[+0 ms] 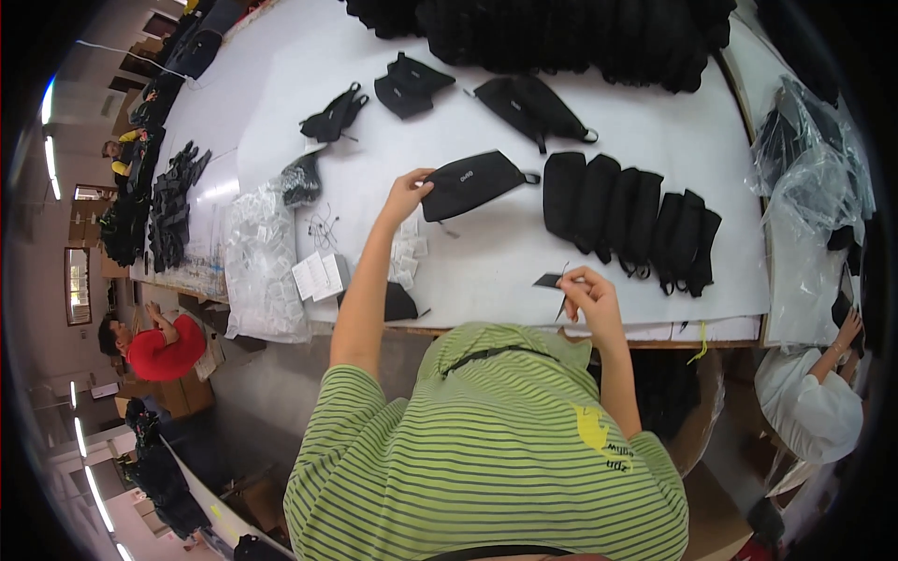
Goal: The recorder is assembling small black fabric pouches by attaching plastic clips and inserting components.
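My left hand [408, 194] is closed on the left edge of a flat black fabric pouch [475, 187]. A small light mark shows on the pouch's face, and a loop sticks out at its right end. Nearer to me, my right hand [592, 295] pinches a small black tag [547, 280] with a thin dark string. Right of the pouch lies a row of folded black pouches [608, 206], several side by side. Beyond my left hand, more black pouches [412, 86] lie loose on the white table [486, 280]. Another black pouch [400, 301] is partly hidden by my left forearm.
A large heap of black pouches [571, 37] fills the far side. At left are a bag of small white packets [267, 252], a white box [320, 277] and thin black strings [323, 232]. Clear plastic [809, 159] lies at right. Other people work at both sides.
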Demonstrator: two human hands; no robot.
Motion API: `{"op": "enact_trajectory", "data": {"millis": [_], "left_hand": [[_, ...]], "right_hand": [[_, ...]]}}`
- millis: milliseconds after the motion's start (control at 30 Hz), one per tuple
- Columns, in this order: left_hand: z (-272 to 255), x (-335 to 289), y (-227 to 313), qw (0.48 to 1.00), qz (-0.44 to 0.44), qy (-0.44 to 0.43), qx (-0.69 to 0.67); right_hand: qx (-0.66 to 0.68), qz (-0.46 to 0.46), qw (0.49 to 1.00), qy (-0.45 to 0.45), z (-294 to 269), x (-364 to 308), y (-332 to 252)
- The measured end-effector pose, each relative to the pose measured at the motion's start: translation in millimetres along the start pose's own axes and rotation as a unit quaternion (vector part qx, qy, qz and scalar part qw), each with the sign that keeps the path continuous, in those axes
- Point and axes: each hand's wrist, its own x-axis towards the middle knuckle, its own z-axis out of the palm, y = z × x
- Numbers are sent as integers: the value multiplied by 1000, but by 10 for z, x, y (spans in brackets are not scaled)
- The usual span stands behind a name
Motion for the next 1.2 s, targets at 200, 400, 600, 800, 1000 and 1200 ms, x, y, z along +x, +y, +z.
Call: {"op": "enact_trajectory", "data": {"millis": [200,400,600,800,1000,1200], "left_hand": [[668,-675,477,941,231,59,239],[1842,-950,469,902,281,18,327],[1799,-1030,429,869,354,110,327],[1425,-1645,703,966,159,129,156],[1270,-1922,811,989,-42,109,-90],[1223,-2070,888,975,32,205,-81]], "right_hand": [[-93,18,995,15,-24,140,-57],[-126,6,989,76,-145,48,2],[-124,-23,986,106,-182,-19,180],[-368,-105,920,80,212,169,276],[-438,-163,883,-38,538,273,308],[-304,-93,944,-87,544,232,301]]}}
